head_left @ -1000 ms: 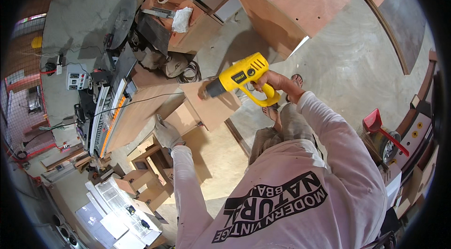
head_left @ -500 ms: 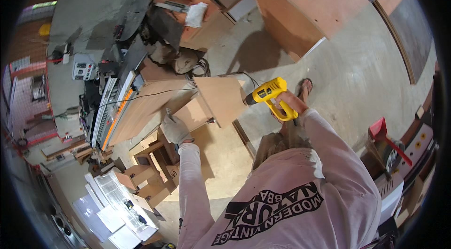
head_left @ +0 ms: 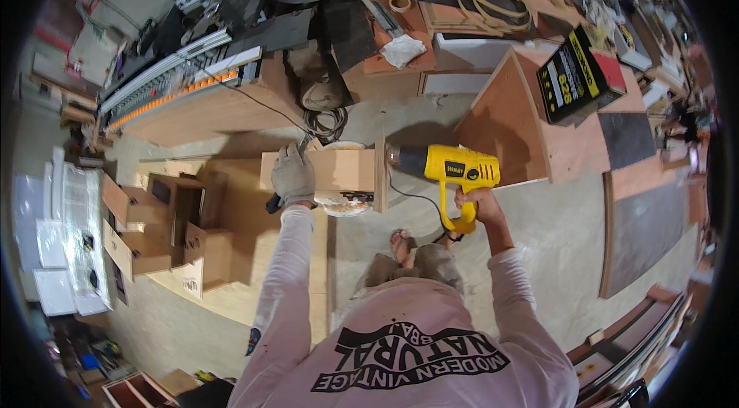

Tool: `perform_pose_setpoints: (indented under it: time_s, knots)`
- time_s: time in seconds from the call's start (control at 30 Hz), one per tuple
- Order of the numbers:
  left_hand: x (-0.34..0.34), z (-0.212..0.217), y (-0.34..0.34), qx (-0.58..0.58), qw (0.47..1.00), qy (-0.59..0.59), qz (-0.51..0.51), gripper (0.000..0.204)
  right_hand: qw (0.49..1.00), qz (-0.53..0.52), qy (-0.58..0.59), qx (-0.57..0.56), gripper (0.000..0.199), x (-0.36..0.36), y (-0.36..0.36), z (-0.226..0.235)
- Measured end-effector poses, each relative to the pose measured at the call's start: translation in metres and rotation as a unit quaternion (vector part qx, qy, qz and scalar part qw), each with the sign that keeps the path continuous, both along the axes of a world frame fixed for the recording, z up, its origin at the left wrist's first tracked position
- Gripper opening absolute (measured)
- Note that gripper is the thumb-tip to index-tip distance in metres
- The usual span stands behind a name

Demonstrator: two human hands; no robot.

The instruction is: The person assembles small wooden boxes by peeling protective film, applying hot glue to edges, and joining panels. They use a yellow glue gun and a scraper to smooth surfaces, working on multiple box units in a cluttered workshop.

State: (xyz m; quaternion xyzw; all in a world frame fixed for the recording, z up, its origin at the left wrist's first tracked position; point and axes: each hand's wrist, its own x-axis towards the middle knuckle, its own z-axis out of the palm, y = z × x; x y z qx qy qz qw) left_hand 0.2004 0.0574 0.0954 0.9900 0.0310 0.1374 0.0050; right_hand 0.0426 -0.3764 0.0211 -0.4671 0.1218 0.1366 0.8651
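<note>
My right hand (head_left: 479, 205) grips the handle of a yellow heat gun (head_left: 446, 165), whose nozzle points left at the edge of a small wooden box panel (head_left: 346, 169). My left hand (head_left: 293, 175), in a grey work glove, presses down on the left part of that wooden piece and seems to hold a dark tool under the palm. A roll of white edge tape (head_left: 342, 204) lies just below the panel. The gun's black cord (head_left: 416, 196) loops down towards my sandalled foot (head_left: 400, 245).
Low plywood boards and several open wooden boxes (head_left: 165, 223) lie to the left. A long machine with orange parts (head_left: 177, 85) stands behind. A plywood cabinet (head_left: 531, 123) with a black and yellow tool case (head_left: 577, 77) sits to the right, on a concrete floor (head_left: 562, 254).
The heat gun has swung down and its nozzle now sits at the wooden panel's edge. My gloved left hand has settled on top of the panel. My view has tilted over the work.
</note>
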Motion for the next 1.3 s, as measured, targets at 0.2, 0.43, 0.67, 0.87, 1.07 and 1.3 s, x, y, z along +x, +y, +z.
perform_pose_setpoints:
  time_s: [0.2,0.43,0.67,0.87,1.07,1.3]
  knots:
    - [0.003,-0.004,0.003,-0.016,1.0,0.01,0.009,0.031,1.0,0.024,0.02,-0.003,0.038,0.02,-0.026,-0.013]
    - [-0.001,-0.003,0.005,-0.022,1.0,0.01,0.011,0.029,0.984,0.153,0.09,-0.035,0.042,-0.061,-0.03,-0.01]
    - [0.001,0.001,0.006,-0.035,0.999,0.034,0.012,0.032,0.995,0.006,0.078,0.065,0.044,0.002,-0.014,-0.025]
    - [0.003,0.002,0.005,-0.04,0.998,0.043,0.025,0.034,0.993,0.079,0.028,0.079,0.043,0.021,-0.038,-0.018]
    - [0.003,0.001,0.005,-0.018,0.999,0.038,0.028,0.034,0.985,0.168,-0.012,0.041,0.043,-0.002,-0.056,-0.009]
    - [0.001,0.004,0.004,-0.053,0.997,0.041,0.035,0.035,0.993,0.058,0.034,0.095,0.051,0.044,-0.039,-0.001]
